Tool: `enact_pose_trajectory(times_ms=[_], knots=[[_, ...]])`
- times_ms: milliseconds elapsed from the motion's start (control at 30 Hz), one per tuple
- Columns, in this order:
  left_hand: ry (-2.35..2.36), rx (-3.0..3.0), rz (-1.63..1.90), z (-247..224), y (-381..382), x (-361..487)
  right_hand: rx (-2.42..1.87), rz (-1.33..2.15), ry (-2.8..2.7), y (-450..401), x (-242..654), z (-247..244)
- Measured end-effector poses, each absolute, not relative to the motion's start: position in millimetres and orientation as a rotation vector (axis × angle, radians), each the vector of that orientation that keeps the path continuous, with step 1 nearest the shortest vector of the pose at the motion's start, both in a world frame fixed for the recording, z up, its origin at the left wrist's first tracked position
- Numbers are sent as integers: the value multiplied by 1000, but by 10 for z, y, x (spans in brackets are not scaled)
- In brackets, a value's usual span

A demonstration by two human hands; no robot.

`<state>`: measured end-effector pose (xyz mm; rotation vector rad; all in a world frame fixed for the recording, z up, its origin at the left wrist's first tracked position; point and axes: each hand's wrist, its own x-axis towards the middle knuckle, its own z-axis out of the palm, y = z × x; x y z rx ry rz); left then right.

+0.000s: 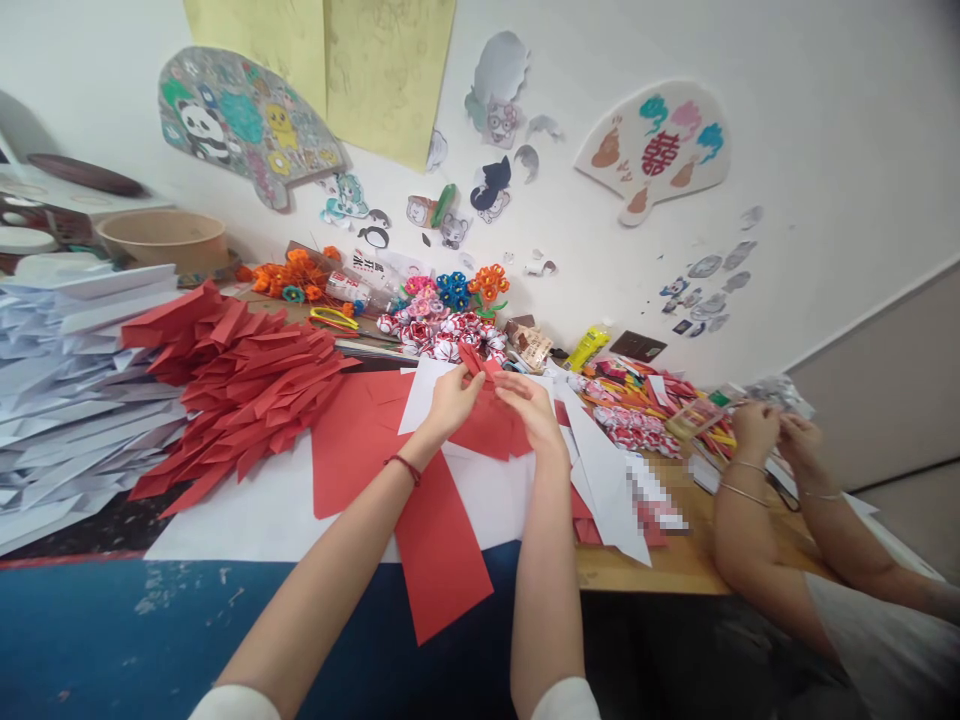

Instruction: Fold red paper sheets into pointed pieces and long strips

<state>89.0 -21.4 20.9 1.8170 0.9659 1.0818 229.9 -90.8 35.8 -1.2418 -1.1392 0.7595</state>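
Note:
A small folded piece of red paper [474, 360] is up between my two hands over the middle of the table. My left hand [453, 402] pinches its left side with thumb and fingers. On its other side, my right hand [529, 404] has its fingers closed against the paper's right edge. Underneath lie red paper sheets [349, 440] and white paper [480, 490]. One red strip [442, 550] hangs over the table's front edge. To the left is a heap of folded red paper pieces [262, 380].
A tall stack of folded white paper [82, 390] stands far left, near a round tan bowl [163, 235]. Colourful craft flowers [454, 290] and a yellow bottle [587, 347] line the wall. At right, another person's hands [772, 435] work over the table.

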Motion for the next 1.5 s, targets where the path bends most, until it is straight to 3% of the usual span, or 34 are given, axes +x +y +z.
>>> enact_pose_trajectory(times_ms=[567,1100,1500], knots=[[1047,2243,802,133,-252,887,-1298,720,-1133,-765,2248,185],[1107,2067,1174,213,-277,803,-1237,830,-1121,-762,2151,220],[1044,2839,1070,232,-361,771,-1248,711,-1084,-690,2210,125]])
